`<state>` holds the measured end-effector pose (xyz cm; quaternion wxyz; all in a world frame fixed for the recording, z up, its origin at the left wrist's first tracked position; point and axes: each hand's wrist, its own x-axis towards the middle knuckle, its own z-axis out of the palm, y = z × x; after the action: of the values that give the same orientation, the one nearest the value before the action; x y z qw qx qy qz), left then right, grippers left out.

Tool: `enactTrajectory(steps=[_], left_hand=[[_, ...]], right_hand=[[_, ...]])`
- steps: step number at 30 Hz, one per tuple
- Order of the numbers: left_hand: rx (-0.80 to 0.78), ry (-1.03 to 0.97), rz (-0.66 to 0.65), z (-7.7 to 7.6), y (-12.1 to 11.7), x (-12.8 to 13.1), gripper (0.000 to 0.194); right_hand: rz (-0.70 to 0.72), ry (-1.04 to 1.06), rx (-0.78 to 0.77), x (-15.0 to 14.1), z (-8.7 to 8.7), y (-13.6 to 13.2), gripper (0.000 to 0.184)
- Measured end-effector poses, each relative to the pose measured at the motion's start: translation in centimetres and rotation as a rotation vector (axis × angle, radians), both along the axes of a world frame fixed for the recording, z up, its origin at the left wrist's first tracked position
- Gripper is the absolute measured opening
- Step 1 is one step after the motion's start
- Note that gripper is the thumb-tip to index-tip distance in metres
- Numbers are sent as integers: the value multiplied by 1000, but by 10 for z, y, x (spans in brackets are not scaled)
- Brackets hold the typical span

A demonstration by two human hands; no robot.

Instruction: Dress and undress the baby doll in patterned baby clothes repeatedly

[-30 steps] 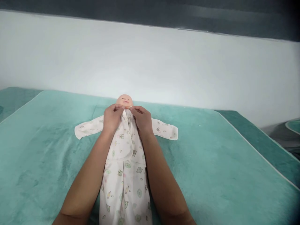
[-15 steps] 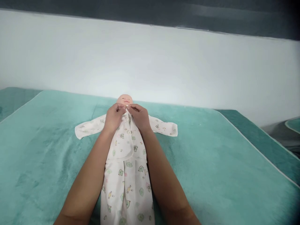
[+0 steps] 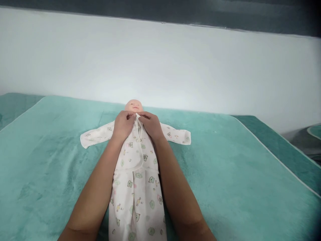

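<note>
A baby doll (image 3: 133, 105) lies on its back, head away from me, dressed in a white printed jacket (image 3: 130, 152) and matching trousers (image 3: 137, 204). Its sleeves stretch out to both sides. At the collar, just below the doll's chin, my left hand (image 3: 123, 124) pinches one edge of the jacket. My right hand (image 3: 150, 126) pinches the other edge beside it, the fingertips of both hands nearly meeting. Below them the jacket front overlaps, with a small fastener (image 3: 139, 141) showing at mid-chest. The fingers partly cover the collar.
A turquoise plush blanket (image 3: 225, 174) with pale piping spreads under the doll. Behind its far edge stands a white wall (image 3: 160, 67) with a dark band along the top. Part of another turquoise-topped item (image 3: 315, 131) shows at the far right.
Both hands stay at the collar, and the fingertips have shifted slightly, drawing the collar edges closer together. The view has tipped down a little.
</note>
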<state>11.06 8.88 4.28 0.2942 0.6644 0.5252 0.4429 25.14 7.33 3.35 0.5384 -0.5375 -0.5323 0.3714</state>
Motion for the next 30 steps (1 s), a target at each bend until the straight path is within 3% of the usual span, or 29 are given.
enactTrajectory(steps=[4, 10, 20, 27, 30], left_hand=[[-1, 36, -13, 1, -1, 1, 16], [-54, -113, -2, -2, 2, -1, 16], [-158, -315, 10, -2, 2, -1, 23], [-210, -349, -60, -3, 3, -2, 33], [-239, -437, -61, -1, 2, -3, 30]], right_hand=[[-39, 56, 27, -1, -4, 2, 28], [-20, 83, 18, -3, -2, -1, 28], [91, -40, 52, -3, -1, -4, 23], [129, -340, 72, -7, 9, -12, 18], [159, -315, 81, -6, 9, -12, 22]])
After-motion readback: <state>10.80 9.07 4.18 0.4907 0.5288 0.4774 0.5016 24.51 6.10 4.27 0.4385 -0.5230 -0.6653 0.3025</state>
